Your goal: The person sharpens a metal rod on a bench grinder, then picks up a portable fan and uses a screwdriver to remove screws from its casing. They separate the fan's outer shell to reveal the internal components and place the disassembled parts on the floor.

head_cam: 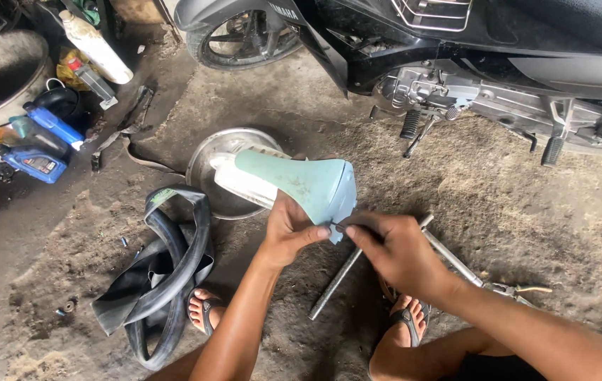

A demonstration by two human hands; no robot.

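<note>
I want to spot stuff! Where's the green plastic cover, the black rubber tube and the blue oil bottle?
green plastic cover (308, 185), head view, on its broad flat face.
black rubber tube (174, 275), head view, on its folded loop.
blue oil bottle (36, 164), head view, on its body.

Count: 2 hands, left hand (288, 229) & right hand (396, 250). 1 pale green plastic cover (301, 185). 1 metal bowl (216, 166). 1 black inner tube (163, 275). 2 metal rods (336, 281). 2 sandalled feet (206, 310). 2 blue oil bottles (45, 137). 1 white bottle (96, 46). 1 motorbike (456, 49), w/ 1 wheel (244, 35) in view, 2 footpegs (552, 150).
</note>
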